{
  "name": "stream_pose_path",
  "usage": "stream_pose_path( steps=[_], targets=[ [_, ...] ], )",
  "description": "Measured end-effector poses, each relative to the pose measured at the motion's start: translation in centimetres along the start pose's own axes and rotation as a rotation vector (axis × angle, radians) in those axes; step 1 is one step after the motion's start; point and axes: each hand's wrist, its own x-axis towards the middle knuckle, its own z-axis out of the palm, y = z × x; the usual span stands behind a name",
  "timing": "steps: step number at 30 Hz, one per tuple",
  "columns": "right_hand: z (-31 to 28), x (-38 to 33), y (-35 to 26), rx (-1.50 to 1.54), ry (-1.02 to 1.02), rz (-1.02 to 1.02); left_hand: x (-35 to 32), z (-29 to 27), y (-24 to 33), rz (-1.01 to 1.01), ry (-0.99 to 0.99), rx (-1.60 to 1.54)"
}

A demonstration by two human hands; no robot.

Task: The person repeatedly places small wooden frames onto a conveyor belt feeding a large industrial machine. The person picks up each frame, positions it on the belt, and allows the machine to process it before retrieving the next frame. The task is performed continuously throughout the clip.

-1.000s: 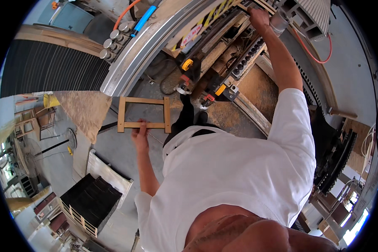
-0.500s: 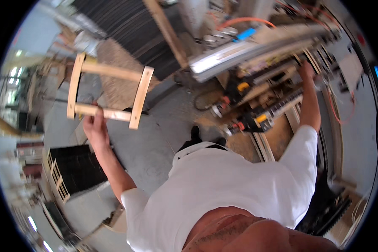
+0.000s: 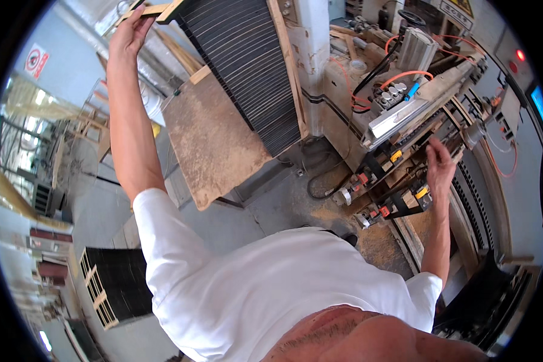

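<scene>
Left arm (image 3: 134, 130): swung up and forward since the earlier frame, taking the wooden frame (image 3: 153, 11) along.
Machine (image 3: 425, 98): at right, sawdust beneath.
Black stack (image 3: 241, 66): slatted, along a dusty brown surface (image 3: 214, 136).
Wooden frame: at the stack's upper-left end, partly cut off; contact unclear.
Left hand (image 3: 131, 35): fingers clamped on the frame's bar.
Right hand (image 3: 442, 166): over the machine, fingers curled, slightly apart.

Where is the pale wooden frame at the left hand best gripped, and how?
Likely by its near rail, reaching from the person's side and pinching across it, where the left hand is: the rail is straight, narrow and toward the person. The far side is out of view.
</scene>
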Motion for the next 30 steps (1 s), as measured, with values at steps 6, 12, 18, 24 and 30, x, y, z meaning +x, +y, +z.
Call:
stream_pose_path(
  steps=[6,12,18,24,30],
  targets=[
    [-0.7,-9.2,-1.4,-0.265,-0.118,0.427,9.5,2.0,-6.4,-0.041,0.187,0.639],
    [-1.6,-18.6,5.0,-0.196,0.109,0.495,5.1,3.5,-2.5,0.434,0.181,0.989],
    [-2.0,-21.9,6.8,-0.191,0.112,0.580,1.1,9.6,0.0,0.548,-0.509,1.216],
    [-0.2,-24.8,4.6,-0.122,0.068,0.588,1.6,11.7,-0.1,0.323,-0.651,1.367],
    [-3.3,-31.7,5.2,-0.062,0.190,0.653,0.5,11.8,0.4,0.853,-0.284,1.442]
  ],
)
